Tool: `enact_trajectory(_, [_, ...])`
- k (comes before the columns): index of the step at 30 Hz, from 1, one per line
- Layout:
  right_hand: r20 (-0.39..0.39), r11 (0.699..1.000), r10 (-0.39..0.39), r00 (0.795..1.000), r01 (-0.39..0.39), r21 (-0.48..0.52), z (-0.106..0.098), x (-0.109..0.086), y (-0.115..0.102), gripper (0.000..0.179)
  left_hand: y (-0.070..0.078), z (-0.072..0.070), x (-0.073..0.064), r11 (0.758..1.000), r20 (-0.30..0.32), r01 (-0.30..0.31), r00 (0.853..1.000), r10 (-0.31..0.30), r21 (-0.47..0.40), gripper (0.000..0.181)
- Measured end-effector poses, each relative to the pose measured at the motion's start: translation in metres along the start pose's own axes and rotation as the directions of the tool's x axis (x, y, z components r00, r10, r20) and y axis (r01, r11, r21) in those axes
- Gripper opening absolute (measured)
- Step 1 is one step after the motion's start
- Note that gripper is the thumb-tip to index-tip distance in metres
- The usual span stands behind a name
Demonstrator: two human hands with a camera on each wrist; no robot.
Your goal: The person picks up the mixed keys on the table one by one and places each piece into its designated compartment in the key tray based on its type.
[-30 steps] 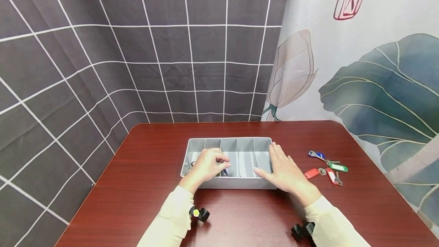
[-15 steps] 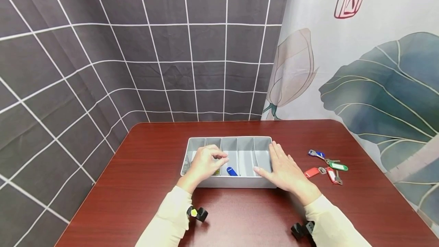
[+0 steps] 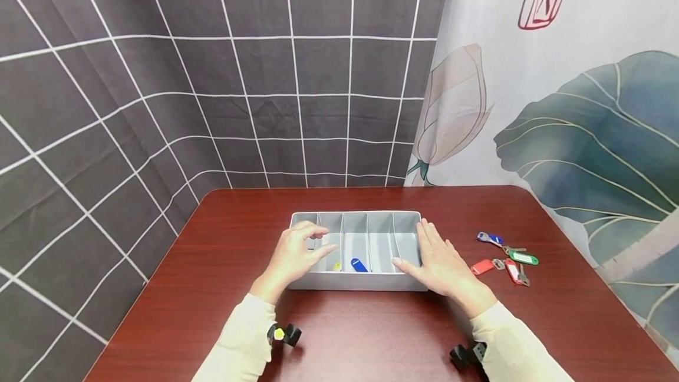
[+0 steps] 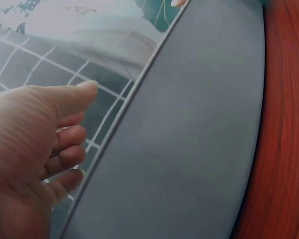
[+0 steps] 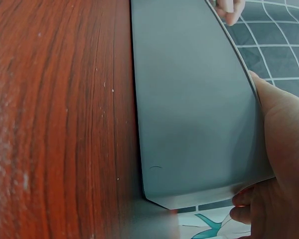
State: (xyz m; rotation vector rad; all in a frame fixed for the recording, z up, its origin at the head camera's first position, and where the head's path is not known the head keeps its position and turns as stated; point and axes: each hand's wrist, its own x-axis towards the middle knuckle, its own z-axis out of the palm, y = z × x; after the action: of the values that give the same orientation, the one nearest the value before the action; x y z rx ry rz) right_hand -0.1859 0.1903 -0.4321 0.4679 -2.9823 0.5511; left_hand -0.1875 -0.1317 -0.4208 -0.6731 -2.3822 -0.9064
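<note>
A grey tray (image 3: 371, 281) divided into compartments lies on the table. My left hand (image 3: 289, 255) is over its left end, thumb and fingers apart with nothing between them; the left wrist view shows this hand (image 4: 35, 134) beside the tray wall. A blue key tag (image 3: 358, 264) lies in the middle compartment. In the one to its left a small piece of yellow tag (image 3: 336, 266) shows. The left hand partly hides the leftmost compartments. My right hand (image 3: 442, 261) holds the tray's right end, thumb over the front rim and fingers along the end wall.
Right of the tray lie keys with tags: a blue tag (image 3: 495, 240), a green tag (image 3: 523, 259), a red tag (image 3: 482, 267) and another red tag (image 3: 513, 272). The reddish-brown table (image 3: 239, 217) ends at a dark gridded curtain (image 3: 254, 75) and a floral one.
My left hand has let go of the blue key tag in the middle compartment, spread its fingers and moved left. The yellow tag has come into view. The right hand stays put.
</note>
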Motion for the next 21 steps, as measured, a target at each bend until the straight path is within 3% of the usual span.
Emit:
enact_trajectory(5, [-0.003,1.000,0.000,1.000,0.000,0.004,0.002,0.000,0.001,0.115,-0.010,-0.010,-0.010,0.997,-0.001,0.052,0.999,-0.052,0.048,0.053])
enact_trajectory(9, [0.000,1.000,-0.001,1.000,0.001,0.008,0.002,-0.001,0.001,0.114,-0.018,-0.016,-0.018,0.992,0.068,0.119,0.990,-0.122,0.046,0.075])
enact_trajectory(14, [-0.001,1.000,0.001,1.000,-0.001,0.000,0.003,-0.002,0.001,0.114,-0.023,-0.018,-0.024,0.978,0.195,0.198,0.958,-0.208,0.072,0.096])
enact_trajectory(21, [-0.001,1.000,0.003,1.000,-0.003,-0.008,0.002,-0.001,-0.001,0.113,-0.027,-0.018,-0.023,0.958,0.272,0.242,0.922,-0.276,0.153,0.112])
